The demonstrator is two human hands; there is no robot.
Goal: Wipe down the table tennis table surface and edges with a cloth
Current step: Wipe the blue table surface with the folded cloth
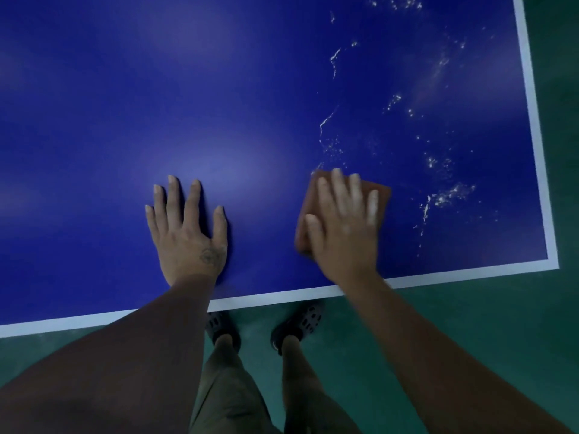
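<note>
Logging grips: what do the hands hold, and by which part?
Nothing is gripped. The right hand presses flat on the middle of the cloth; the left hand rests on the table tennis table.

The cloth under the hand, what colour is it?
The cloth is orange-brown, seen in the head view.

Left hand [188,233] lay on blue white-edged table tennis table [94,120], near its edge — right hand [341,233] beside it, atop flat brown cloth [380,191].
</note>
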